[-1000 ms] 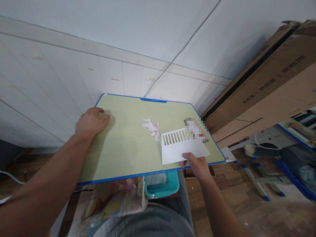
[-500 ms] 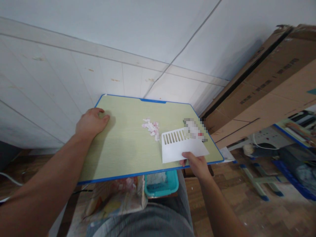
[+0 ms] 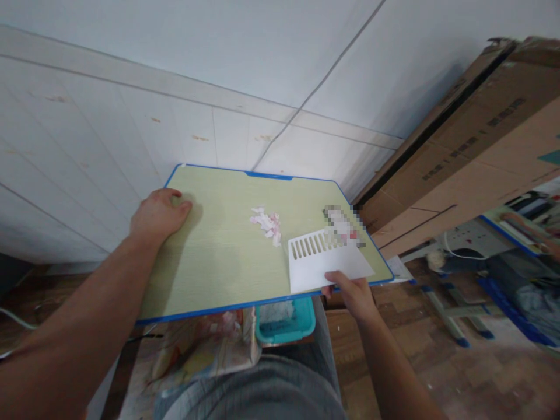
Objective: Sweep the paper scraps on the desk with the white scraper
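Centrally, one tabletop [image 3: 219,262], pale green with blue edging, set against a white panelled wall [image 3: 109,125]. Item: white slotted sheet [image 3: 315,273], right of centre in the lower half of the frame, a row of slots along its upper side. Right hand [image 3: 353,294], lower right of centre: closed on the sheet's near edge, thumb on top. Left hand [image 3: 155,216], left of centre: at the tabletop's left edge, thumb and forefinger slightly parted, other fingers hidden; whether it grips the edge cannot be told. Paper scraps [image 3: 268,224], white and pinkish, one loose cluster mid-frame, left of the sheet. Pixelated object [image 3: 340,223], just beyond the sheet, details unreadable. Turquoise basin [image 3: 286,338], bottom centre, below the tabletop's front edge. Cardboard boxes [image 3: 472,140], brown, printed, upper right.
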Available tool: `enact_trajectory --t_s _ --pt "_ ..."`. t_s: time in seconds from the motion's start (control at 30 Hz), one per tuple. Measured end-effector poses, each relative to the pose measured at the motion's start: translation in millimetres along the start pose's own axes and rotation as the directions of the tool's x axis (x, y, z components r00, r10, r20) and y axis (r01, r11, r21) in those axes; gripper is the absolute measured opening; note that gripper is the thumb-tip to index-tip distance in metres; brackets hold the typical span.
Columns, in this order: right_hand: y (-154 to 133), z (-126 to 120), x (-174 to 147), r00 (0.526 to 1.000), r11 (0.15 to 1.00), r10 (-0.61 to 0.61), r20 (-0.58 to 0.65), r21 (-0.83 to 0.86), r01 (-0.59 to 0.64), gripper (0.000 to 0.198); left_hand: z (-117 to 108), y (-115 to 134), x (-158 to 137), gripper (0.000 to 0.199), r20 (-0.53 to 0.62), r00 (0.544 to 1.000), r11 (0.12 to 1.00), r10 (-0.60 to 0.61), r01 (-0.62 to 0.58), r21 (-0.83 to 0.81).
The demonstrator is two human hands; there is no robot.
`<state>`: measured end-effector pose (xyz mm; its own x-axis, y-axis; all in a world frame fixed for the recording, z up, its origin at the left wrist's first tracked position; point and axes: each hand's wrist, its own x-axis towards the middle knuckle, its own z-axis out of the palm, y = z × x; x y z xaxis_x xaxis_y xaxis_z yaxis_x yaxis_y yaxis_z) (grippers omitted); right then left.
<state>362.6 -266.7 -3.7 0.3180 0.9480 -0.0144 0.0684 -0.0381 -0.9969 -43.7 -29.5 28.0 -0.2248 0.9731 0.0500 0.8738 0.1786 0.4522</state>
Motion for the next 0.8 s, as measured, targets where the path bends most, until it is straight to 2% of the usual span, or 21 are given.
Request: enact_trajectory --t_s 0.2,0.5,0.63,0.73,0.8 --pt "-9 18 5 0.999 0.998 0.01 0.031 -0.065 -0.008 0.031 1 -1 0 0.065 0.003 1.0 1.0 0.005 -0.005 -0.004" --pt "-10 49 -3 0.996 0.998 0.057 0.063 -0.03 -0.055 0.033 -3 5 -7 0.065 0.0 1.0 1.0 -0.003 0.003 0.001" --pt "-4 45 -10 1.0 1.0 0.01 -0.008 -0.017 -0.01 0.038 1 0 -1 0.066 -0.005 1.0 1.0 0.016 -0.016 -0.002" --pt "-1 34 -13 0.995 1.0 -0.025 -0.1 -0.008 0.024 0.036 3 -3 2 0.065 -0.013 1.0 1.0 0.021 -0.021 -0.002" --pt "-1 26 -13 0.993 0.999 -0.031 -0.118 0.003 0.032 0.033 4 -3 2 0.065 -0.015 1.0 1.0 0.021 -0.021 -0.003"
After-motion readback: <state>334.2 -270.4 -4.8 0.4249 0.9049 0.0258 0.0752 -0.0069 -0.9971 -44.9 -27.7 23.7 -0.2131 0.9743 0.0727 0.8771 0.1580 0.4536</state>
